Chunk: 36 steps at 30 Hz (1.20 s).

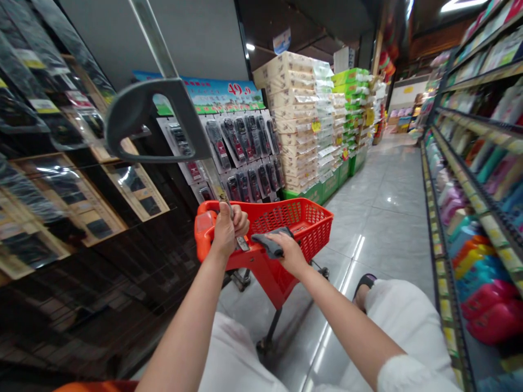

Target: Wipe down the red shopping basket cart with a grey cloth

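Observation:
My left hand is wrapped round the lower end of a metal pole, its thumb pointing up. A grey plastic loop-shaped piece sits on the pole higher up. My right hand holds a folded dark grey cloth against the near side of a red plastic shopping cart. The cloth covers that part of the rim, and the fingertips are partly hidden. The pole's bottom end meets the cart beside my left hand. The cart's basket has perforated walls.
Packaged goods hang on a display rack behind the cart. Stacked cartons line the aisle further back. Shelves of bottles run along the right. Boxed goods fill the left wall. Grey tiled floor stretches between.

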Each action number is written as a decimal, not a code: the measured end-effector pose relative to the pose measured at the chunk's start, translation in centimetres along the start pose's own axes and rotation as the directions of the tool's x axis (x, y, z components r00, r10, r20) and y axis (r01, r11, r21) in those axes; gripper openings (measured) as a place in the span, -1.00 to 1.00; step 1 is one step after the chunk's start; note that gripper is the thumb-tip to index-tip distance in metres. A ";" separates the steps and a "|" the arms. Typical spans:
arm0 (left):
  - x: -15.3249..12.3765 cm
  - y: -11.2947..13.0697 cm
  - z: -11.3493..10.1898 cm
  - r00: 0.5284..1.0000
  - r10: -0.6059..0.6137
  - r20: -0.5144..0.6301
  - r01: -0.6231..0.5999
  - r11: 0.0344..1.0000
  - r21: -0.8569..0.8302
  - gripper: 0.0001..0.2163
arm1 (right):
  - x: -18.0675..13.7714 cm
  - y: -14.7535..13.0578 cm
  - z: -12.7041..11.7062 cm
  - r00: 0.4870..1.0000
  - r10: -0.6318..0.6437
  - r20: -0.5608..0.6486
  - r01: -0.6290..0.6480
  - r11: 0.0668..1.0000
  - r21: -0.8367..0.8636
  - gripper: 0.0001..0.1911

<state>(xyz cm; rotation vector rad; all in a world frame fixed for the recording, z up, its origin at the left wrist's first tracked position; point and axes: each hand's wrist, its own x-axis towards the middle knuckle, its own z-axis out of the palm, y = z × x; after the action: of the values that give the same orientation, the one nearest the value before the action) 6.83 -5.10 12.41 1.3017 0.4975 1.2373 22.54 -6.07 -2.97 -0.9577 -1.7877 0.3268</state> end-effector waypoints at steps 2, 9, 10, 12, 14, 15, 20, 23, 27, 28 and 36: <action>0.1 0.0 0.0 1.000 -0.021 -0.002 0.021 1.000 -0.016 -0.38 | -0.6 1.9 -1.3 0.993 0.116 -0.028 -0.118 0.991 -0.061 -0.36; 0.6 -0.5 0.3 1.000 0.000 -0.009 0.000 1.000 -0.031 -0.38 | 0.2 -2.1 1.4 0.986 0.164 -0.007 -0.165 0.986 -0.040 -0.48; 0.7 -0.5 0.3 1.000 -0.009 -0.012 0.009 0.999 -0.039 -0.38 | 0.4 -3.1 1.9 0.992 0.129 0.008 -0.128 0.991 -0.023 -0.47; 0.8 -0.5 0.4 1.000 -0.024 0.003 0.024 0.999 -0.048 -0.37 | 0.5 -4.4 2.3 0.997 0.067 0.024 -0.067 0.998 -0.007 -0.43; 0.9 -0.4 0.3 0.999 -0.025 0.048 0.027 0.999 -0.041 -0.37 | 0.4 -4.2 1.9 0.999 0.030 0.043 -0.029 0.999 -0.018 -0.41; 1.0 -0.3 0.3 0.997 -0.023 0.074 0.026 0.999 -0.034 -0.36 | 0.3 -3.6 1.5 0.998 0.021 0.055 -0.020 0.999 -0.029 -0.41; 1.0 -0.1 0.4 0.994 -0.052 0.098 0.055 0.998 -0.021 -0.35 | -1.1 4.5 -2.1 0.991 0.126 -0.034 -0.130 0.983 -0.133 -0.37; 0.9 -0.1 0.5 0.995 -0.069 0.071 0.070 0.997 -0.021 -0.34 | -1.8 10.4 -5.3 0.967 0.228 -0.115 -0.245 0.954 -0.171 -0.29; 1.0 -0.2 0.4 0.996 -0.036 0.082 0.035 0.999 0.015 -0.34 | -1.6 15.6 -9.1 0.778 0.454 -0.434 -0.517 0.856 -0.031 -0.39; 1.0 -0.2 0.4 0.996 -0.023 0.092 0.020 0.999 0.027 -0.34 | -1.5 16.3 -9.6 0.690 0.502 -0.521 -0.580 0.814 0.017 -0.42; 1.2 -0.2 0.6 0.996 -0.011 0.093 0.008 1.000 0.027 -0.34 | -2.3 15.7 -5.2 0.604 0.480 -0.636 -0.576 0.815 0.069 -0.52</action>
<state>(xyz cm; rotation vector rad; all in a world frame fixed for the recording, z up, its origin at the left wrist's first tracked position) 7.89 -4.28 12.80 1.3712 0.4542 1.1603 34.58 1.30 -11.94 -1.5025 -0.8773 0.2019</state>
